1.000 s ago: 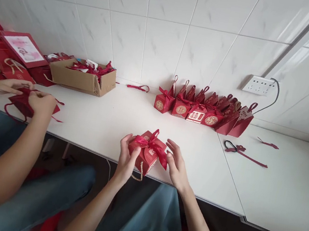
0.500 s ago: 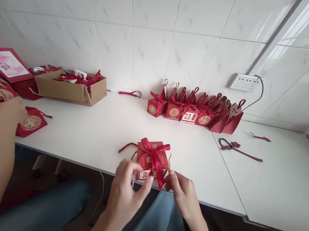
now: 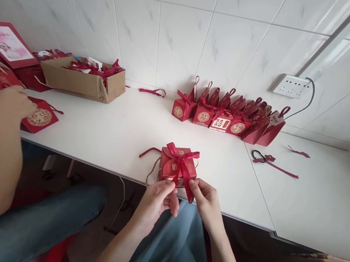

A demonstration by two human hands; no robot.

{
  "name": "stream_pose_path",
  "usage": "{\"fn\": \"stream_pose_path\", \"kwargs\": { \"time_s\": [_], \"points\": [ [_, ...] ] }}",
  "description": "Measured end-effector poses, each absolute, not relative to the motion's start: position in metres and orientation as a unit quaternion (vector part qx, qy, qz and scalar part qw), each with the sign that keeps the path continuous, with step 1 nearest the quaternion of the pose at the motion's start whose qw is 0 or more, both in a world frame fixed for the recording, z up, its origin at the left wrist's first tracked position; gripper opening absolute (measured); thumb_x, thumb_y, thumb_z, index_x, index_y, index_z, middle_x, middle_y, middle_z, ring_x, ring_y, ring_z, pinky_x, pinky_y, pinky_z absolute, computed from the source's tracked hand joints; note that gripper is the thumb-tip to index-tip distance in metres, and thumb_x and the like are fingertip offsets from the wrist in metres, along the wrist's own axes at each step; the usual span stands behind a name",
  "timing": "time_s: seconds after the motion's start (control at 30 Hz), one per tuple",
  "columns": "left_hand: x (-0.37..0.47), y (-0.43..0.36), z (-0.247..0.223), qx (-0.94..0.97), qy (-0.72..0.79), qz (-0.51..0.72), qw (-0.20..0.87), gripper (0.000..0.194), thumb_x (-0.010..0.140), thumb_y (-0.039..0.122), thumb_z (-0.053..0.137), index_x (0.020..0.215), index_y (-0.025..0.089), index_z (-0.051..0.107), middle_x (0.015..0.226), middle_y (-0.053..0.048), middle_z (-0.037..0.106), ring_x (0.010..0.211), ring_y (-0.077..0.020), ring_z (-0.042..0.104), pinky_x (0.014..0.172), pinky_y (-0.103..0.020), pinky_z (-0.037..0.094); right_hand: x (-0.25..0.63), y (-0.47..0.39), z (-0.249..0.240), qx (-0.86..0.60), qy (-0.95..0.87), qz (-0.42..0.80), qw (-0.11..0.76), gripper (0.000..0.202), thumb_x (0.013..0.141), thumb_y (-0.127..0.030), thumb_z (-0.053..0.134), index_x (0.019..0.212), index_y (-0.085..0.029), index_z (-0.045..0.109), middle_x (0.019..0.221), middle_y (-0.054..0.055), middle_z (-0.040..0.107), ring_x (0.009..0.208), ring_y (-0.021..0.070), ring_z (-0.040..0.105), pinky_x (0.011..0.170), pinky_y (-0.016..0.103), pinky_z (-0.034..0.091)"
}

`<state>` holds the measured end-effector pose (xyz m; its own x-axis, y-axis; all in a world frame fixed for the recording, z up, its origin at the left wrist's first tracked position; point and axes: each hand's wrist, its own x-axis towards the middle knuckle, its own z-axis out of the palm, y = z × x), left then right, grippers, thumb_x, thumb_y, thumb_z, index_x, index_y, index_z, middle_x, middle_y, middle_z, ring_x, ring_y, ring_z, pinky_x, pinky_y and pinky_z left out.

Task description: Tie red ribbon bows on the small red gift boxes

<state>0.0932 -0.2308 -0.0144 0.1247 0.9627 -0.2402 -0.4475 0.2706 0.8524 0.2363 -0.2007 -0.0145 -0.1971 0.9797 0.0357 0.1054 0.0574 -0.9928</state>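
A red gift box [image 3: 168,166] with gold lettering sits at the table's front edge, a red ribbon bow [image 3: 179,159] tied on top. Twisted cord [image 3: 151,173] hangs at its left side, and a thin dark red strap [image 3: 148,151] sticks out to the left. My left hand [image 3: 158,200] pinches one ribbon tail between thumb and forefinger at the box's front. The other tail is pinched in my right hand [image 3: 204,199], at the front right corner.
Several finished red boxes [image 3: 219,118] stand in a row by the wall. A cardboard box [image 3: 78,82] of ribbons is at the back left. Nearby on the left, another person's hands [image 3: 10,104] work at a red box [image 3: 41,117]. A loose strap [image 3: 281,169] lies to the right.
My left hand has gone from spread fingers to pinching a ribbon tail. My right hand keeps its pinch near the box's right corner. The camera view has shifted slightly.
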Motion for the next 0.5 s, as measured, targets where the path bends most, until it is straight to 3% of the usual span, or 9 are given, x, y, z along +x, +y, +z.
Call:
{"fn": "stream_pose_path", "kwargs": {
  "time_s": [0.2, 0.33, 0.5],
  "points": [
    [0.077, -0.235, -0.012, 0.452, 0.512, 0.54, 0.491, 0.026, 0.081, 0.039, 0.054, 0.065, 0.019, 0.052, 0.065, -0.002, 0.063, 0.067, -0.0168, 0.06, 0.071, -0.028, 0.047, 0.237, -0.201, -0.018, -0.459, -0.586, 0.513, 0.427, 0.044, 0.086, -0.053, 0.049, 0.057, -0.019, 0.044, 0.052, -0.003, 0.045, 0.051, 0.011, 0.038, 0.051, 0.024, 0.03],
    [0.073, -0.235, -0.019, 0.528, 0.564, 0.504, 0.385, 0.026, 0.082, 0.038, 0.052, 0.063, 0.021, 0.049, 0.065, -0.001, 0.061, 0.069, -0.0176, 0.059, 0.067, -0.025, 0.045, 0.237, -0.205, -0.019, -0.444, -0.62, 0.508, 0.4, 0.041, 0.087, -0.05, 0.048, 0.061, -0.019, 0.048, 0.057, -0.002, 0.05, 0.055, 0.0115, 0.043, 0.055, 0.024, 0.034],
    [0.033, -0.236, -0.018, 0.593, 0.571, 0.391, 0.412, 0.023, 0.081, 0.04, 0.055, 0.068, 0.021, 0.056, 0.071, -0.001, 0.067, 0.075, -0.0192, 0.064, 0.069, -0.024, 0.046, 0.262, -0.207, -0.012, -0.482, -0.655, 0.464, 0.351, 0.039, 0.088, -0.049, 0.046, 0.065, -0.018, 0.052, 0.06, -0.001, 0.052, 0.058, 0.0125, 0.046, 0.055, 0.024, 0.037]
  ]
}}
